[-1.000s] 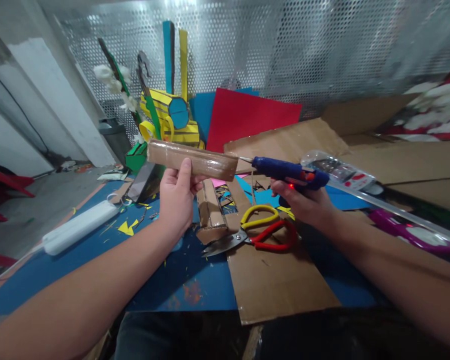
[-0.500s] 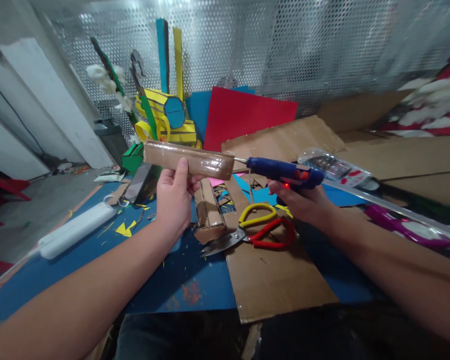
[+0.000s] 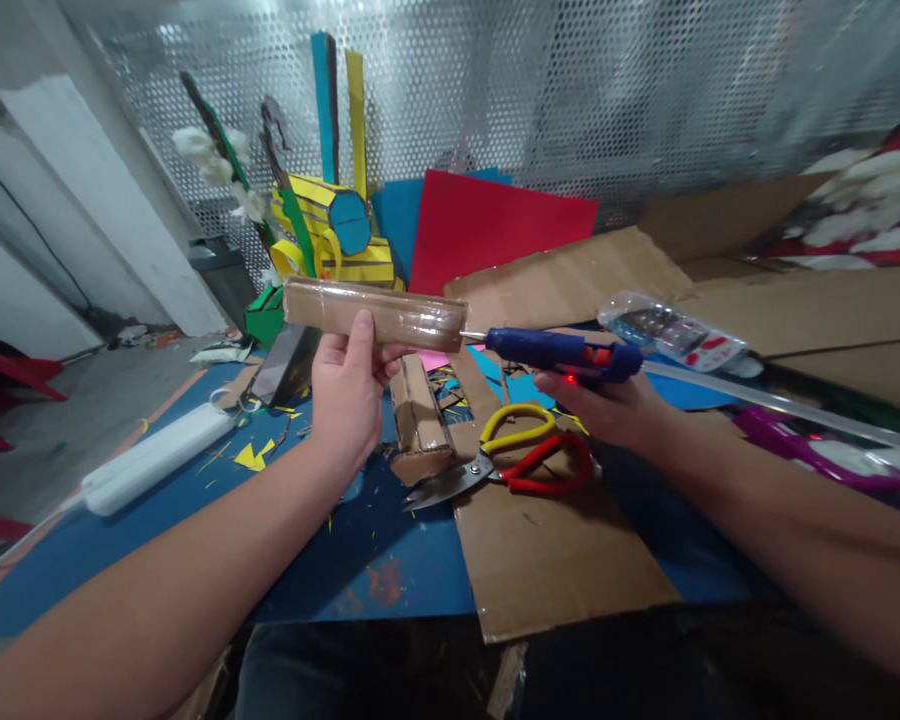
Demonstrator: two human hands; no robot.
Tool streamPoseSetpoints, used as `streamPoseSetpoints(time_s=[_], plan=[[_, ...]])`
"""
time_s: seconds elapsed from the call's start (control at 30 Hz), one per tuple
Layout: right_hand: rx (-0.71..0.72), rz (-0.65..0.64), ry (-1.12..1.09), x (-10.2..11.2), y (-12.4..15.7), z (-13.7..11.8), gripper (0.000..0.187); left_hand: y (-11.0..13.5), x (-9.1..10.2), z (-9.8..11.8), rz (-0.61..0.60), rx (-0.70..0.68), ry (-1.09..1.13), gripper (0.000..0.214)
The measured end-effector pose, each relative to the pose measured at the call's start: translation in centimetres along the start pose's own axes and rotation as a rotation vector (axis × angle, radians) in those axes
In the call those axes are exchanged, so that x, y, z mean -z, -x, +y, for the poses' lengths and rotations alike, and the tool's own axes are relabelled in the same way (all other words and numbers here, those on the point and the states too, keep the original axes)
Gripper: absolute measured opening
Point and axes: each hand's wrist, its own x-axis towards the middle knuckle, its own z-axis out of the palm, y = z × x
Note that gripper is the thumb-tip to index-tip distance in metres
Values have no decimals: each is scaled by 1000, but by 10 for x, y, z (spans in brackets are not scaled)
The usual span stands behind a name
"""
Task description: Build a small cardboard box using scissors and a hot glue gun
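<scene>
My left hand [image 3: 349, 395] is closed round a long taped cardboard block [image 3: 375, 312], held level above the blue table. My right hand [image 3: 607, 405] grips a blue hot glue gun [image 3: 562, 352] with a red light lit on it. The gun's metal nozzle touches the right end of the block. A clear glue stick [image 3: 765, 398] sticks out behind the gun. Below the two hands lie a second cardboard block [image 3: 418, 420] and scissors with a yellow and a red handle [image 3: 510, 462].
A brown cardboard sheet [image 3: 555, 560] lies on the blue table surface [image 3: 157, 530]. A white power strip [image 3: 150, 460] lies at the left. A yellow and blue paper model [image 3: 334, 230], red card [image 3: 487, 235], cardboard sheets and a plastic packet [image 3: 667, 332] stand behind.
Both hands have drifted slightly left and the glue gun's nozzle stays at the block's right end. The view has shifted a little.
</scene>
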Motion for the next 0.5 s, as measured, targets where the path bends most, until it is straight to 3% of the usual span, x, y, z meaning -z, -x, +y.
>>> streamPoseSetpoints(time_s=[0.5], plan=[[-49,-76,-68,1,-1,-4,30,0,-2,4,21,30,-9,50]])
